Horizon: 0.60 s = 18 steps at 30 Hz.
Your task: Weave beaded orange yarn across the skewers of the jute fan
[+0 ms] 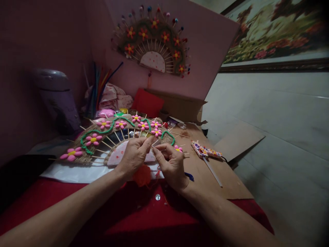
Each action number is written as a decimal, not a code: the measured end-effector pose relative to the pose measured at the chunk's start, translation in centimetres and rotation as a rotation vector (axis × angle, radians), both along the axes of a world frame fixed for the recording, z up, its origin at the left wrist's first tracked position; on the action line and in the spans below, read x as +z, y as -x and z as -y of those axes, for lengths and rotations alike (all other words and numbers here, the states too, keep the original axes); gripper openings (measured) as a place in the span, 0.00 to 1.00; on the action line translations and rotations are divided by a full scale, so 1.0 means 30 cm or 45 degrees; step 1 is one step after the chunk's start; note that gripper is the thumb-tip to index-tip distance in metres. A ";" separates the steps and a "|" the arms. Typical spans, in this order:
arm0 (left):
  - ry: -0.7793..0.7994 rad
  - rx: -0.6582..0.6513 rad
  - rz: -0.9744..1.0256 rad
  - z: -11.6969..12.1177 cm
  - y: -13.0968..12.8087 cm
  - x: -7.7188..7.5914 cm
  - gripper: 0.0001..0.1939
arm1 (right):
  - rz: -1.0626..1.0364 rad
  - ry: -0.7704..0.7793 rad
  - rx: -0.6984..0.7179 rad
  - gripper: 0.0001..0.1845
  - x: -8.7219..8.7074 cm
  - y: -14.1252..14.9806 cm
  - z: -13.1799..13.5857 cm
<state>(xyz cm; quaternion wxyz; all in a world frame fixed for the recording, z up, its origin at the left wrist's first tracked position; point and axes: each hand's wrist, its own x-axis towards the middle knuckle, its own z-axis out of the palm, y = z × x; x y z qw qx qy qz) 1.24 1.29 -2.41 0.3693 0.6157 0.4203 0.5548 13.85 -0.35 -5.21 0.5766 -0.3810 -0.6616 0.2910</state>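
My left hand and my right hand meet in front of a fan-shaped craft piece, fingertips pinched close together. Whatever they pinch is too small to make out. The twine-wrapped fan has thin wooden sticks, pink clay-like flowers with yellow centres and a wavy green strand. At its base is a pale half-round piece with reddish dots, partly hidden by my left hand. An orange bundle, perhaps yarn, lies below my hands.
A similar finished-looking fan hangs on a pink board behind. On the cardboard at right lies a flower-patterned glue gun with a pale stick. A purple flask-like container stands at left. A red cloth covers the table.
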 end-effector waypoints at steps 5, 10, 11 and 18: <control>0.149 -0.045 0.240 -0.004 0.005 0.001 0.25 | -0.071 0.014 0.003 0.09 0.004 -0.003 0.005; 0.286 -0.085 0.649 -0.009 0.017 0.035 0.05 | -0.108 -0.023 -0.084 0.09 0.013 -0.004 0.006; 0.290 -0.092 0.697 -0.008 0.019 0.042 0.02 | -0.108 -0.031 -0.096 0.08 0.015 -0.005 0.006; 0.418 -0.170 0.751 0.001 0.028 0.053 0.07 | -0.092 -0.201 -0.157 0.05 0.022 -0.012 0.007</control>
